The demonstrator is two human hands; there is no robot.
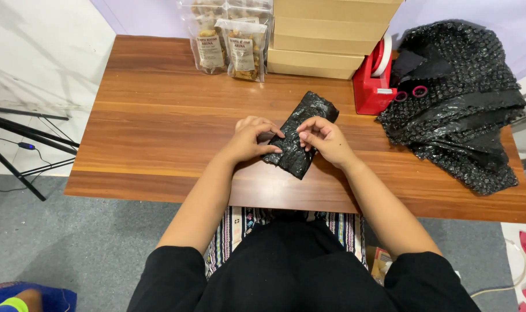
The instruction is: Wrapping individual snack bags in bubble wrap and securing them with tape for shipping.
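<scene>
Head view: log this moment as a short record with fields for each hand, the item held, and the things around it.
left hand: fingers on the left edge of the black wrapped bundle
right hand: fingers pinching the bundle's right edge
bundle: long, wrapped in black bubble wrap, lying slantwise on the wooden table
far edge: clear snack bags, stacked cardboard boxes
right side: red tape dispenser, heap of black bubble wrap

clear snack bags (234, 49) white-labelled, tan boxes (326, 37) beside
</scene>
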